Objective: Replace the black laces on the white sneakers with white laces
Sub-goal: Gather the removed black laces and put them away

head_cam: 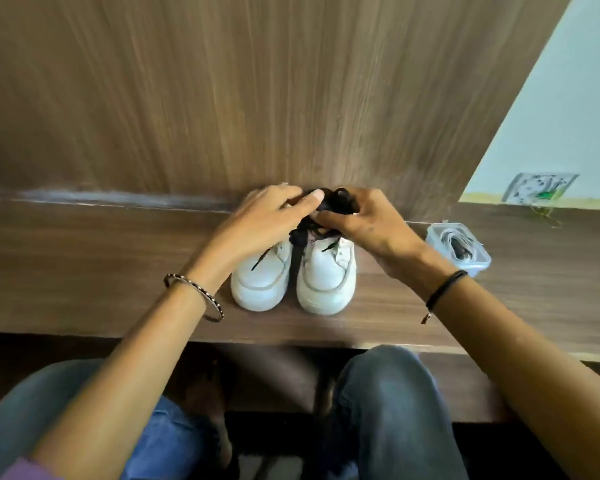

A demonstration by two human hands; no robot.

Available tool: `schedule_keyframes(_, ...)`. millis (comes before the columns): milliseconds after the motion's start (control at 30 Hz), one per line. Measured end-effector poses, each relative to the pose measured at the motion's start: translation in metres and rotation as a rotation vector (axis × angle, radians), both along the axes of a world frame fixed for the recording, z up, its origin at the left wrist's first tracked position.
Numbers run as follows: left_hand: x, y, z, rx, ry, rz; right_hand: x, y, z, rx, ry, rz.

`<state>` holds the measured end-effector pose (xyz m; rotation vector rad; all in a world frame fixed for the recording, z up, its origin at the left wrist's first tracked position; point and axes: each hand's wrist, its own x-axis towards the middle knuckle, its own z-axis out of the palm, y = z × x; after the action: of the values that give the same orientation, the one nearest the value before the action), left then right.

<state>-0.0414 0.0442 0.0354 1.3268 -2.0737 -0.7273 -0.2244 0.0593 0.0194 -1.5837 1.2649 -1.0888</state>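
Head view: I see a pair of white leather sneakers [326,278] side by side on the brown wood-grain worktop [118,271], toes toward the person. Tangled black flat laces [329,202] are bunched over the tongues, with one strand hanging between the shoes. Left hand [267,220] grip: thumb and fingers pinch the bunch. Right hand [364,223] grip: fingers curled round the same bunch. Clear plastic tub [459,247] sits near, right of the sneakers; contents unclear.
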Motion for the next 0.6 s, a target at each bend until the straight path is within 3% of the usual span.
schedule_keyframes(333,-0.183,0.034,0.016,0.129,-0.204,-0.407,-0.184,0.064,0.033,0.217,0.132,-0.139)
schedule_keyframes(600,-0.315,0.087,-0.026,0.48,-0.068,-0.681,-0.297,0.158,0.011,0.412,0.037,-0.429)
